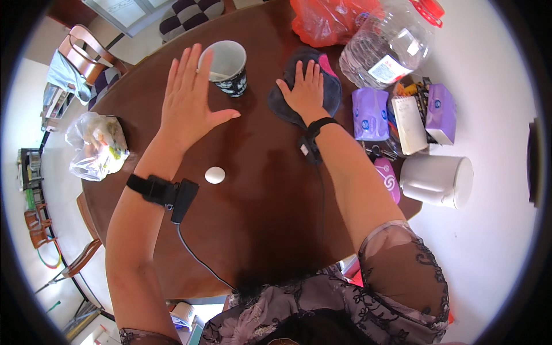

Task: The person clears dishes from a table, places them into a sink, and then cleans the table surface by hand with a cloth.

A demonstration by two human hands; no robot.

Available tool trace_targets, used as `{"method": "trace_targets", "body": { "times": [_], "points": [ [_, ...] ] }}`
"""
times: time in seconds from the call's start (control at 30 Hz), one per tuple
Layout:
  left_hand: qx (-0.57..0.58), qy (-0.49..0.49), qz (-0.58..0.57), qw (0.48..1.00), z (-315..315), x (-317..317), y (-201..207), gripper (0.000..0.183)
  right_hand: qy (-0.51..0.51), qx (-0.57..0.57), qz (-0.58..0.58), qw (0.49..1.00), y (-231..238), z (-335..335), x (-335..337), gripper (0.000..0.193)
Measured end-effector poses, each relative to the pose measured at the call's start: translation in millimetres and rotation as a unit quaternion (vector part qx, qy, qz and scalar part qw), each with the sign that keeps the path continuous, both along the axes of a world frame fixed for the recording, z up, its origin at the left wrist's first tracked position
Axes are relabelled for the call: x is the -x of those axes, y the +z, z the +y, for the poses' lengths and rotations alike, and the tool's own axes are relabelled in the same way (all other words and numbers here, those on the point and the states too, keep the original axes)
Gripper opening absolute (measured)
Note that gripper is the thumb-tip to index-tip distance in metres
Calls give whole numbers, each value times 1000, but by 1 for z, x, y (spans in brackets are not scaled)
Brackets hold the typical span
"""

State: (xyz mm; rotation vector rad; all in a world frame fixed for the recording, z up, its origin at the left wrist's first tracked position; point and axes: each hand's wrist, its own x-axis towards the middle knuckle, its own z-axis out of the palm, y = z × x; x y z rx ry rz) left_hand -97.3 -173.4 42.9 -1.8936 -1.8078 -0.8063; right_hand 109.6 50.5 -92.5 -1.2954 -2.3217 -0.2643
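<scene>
My left hand (187, 100) is open, fingers stretched and thumb out to the side, with nothing in it. It is at the left side of a wide cup (234, 86), which is white inside and black-patterned outside; the fingers partly overlap its rim in the view. My right hand (305, 92) lies spread on a dark grey cloth (282, 102) with a pink patch, palm down. The cloth is flat on the brown table (259, 201). A white egg-like object (215, 175) rests on the table below my left hand.
A clear plastic bag of food (98, 146) sits at the left edge. Along the right are a big clear bottle (388, 49), a red bag (325, 23), purple tissue packs (370, 114), a notepad (409, 123) and a white lidded container (437, 180). Cables hang from both wrist straps.
</scene>
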Motion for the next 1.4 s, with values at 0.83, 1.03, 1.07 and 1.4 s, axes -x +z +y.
{"method": "trace_targets", "body": {
  "times": [0.83, 1.03, 1.07, 1.4],
  "points": [
    [306, 121, 32, 944, 179, 30, 29, 97, 86, 23, -62, 994, 25, 246, 179, 84],
    [308, 124, -37, 943, 183, 43, 26, 84, 92, -11, -59, 994, 14, 272, 234, 83],
    [316, 123, -57, 939, 182, 45, 33, 82, 100, -20, -55, 993, 14, 274, 242, 83],
    [302, 250, -117, 913, 129, 65, 82, 85, 248, -19, -128, 960, 25, 240, 300, 76]
  ]
}}
